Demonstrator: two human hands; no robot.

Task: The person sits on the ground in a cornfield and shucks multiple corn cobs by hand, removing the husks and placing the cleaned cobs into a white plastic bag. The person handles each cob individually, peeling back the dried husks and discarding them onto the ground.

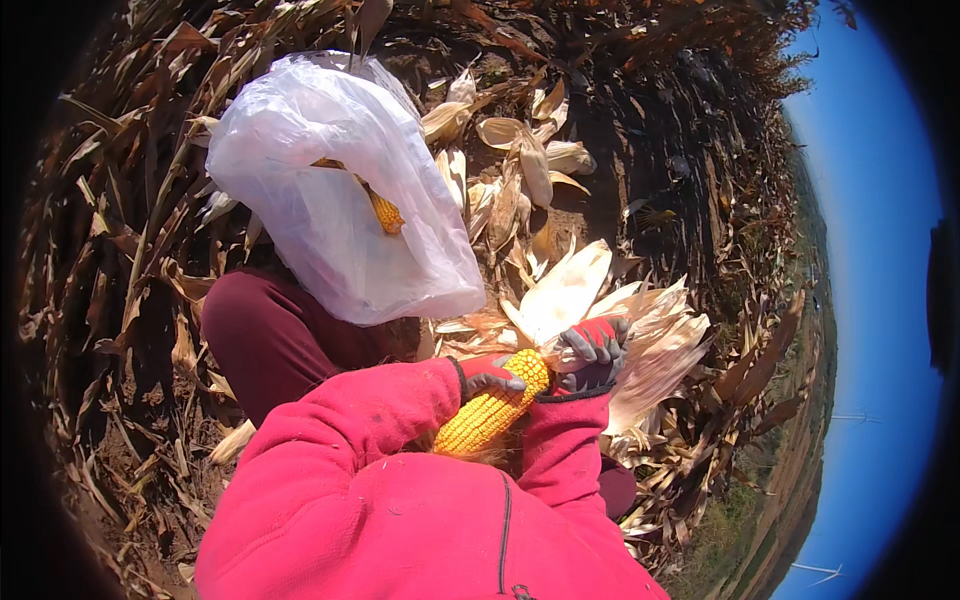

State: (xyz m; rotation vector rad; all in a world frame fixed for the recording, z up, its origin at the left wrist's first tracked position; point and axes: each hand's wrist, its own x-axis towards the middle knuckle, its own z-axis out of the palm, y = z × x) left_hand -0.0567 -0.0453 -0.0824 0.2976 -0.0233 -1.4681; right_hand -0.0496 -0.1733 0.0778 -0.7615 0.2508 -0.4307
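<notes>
Both my hands wear red and grey work gloves. My left hand (487,377) is closed around a yellow ear of corn (487,412), thumb across its kernels, close to my chest. At the base of that ear, my right hand (592,354) grips the pulled-back dry husk (652,360), whose pale leaves fan out above and to the right of the glove. A white plastic bag (337,135) lies in front of my bent knee, with its mouth open and an ear of corn (386,213) showing inside. The far ends of the fingers on my left hand are hidden behind the ear.
Loose dry husks (529,165) lie on the soil beyond the bag. Dry corn stalks and leaves (150,195) stand or lie thickly on the left and along the top. My knee in maroon trousers (262,330) is beside the bag. Wind turbines stand far off at right.
</notes>
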